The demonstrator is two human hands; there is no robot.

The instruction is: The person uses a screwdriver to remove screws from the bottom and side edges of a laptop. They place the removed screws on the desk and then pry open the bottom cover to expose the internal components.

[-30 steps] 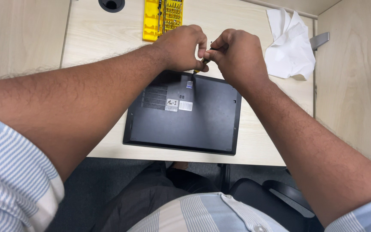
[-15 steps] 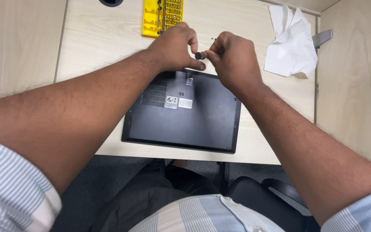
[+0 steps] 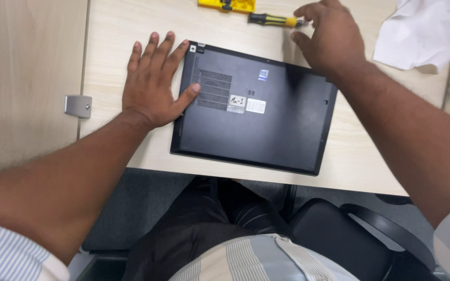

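Note:
A black laptop (image 3: 259, 117) lies bottom side up on the light wooden desk (image 3: 115, 31), with vents and small stickers showing. My left hand (image 3: 154, 80) rests flat and open on the laptop's left edge, thumb on the vent area. My right hand (image 3: 329, 36) hovers over the laptop's far right corner, fingers spread and holding nothing. Its fingertips are close to the tip of a yellow and black screwdriver (image 3: 274, 20) that lies on the desk beyond the laptop.
A yellow tool case (image 3: 227, 5) sits at the desk's far edge. A crumpled white cloth (image 3: 417, 34) lies at the far right. A metal bracket (image 3: 77, 105) is on the left panel. A black chair (image 3: 350, 234) and my lap are below the desk edge.
Both hands were together above the laptop's far edge working a small part. Now they are apart: the left lies flat on the laptop, the right is open by the screwdriver on the desk.

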